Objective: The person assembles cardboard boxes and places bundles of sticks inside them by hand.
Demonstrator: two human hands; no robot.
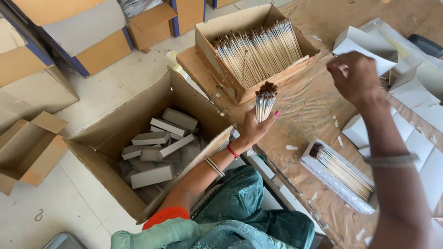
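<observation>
Bundle: small sheaf of paintbrushes (265, 101), long axis close to upright, dark bristle tips up, pale handles down; just below the tray box's near corner.
Left hand (253, 129): clasped round the sheaf's lower ends, fingers curled.
Right hand (355, 76): raised to the right of the tray box, fingers pinched together on something pale; what exactly, cannot tell.
Tray box (207, 34): one open carton packed with brushes lying flat, bristles towards its left wall.
Flat white box (339, 191): one, below-right of the tray box, brushes inside lying diagonally, bristles upper left.
Large carton (106, 138): one, left of the tray box, on the floor; about eight closed grey boxes (152, 175) heaped inside.
Folded white cartons (360, 39): several, right of the tray box; number unclear.
</observation>
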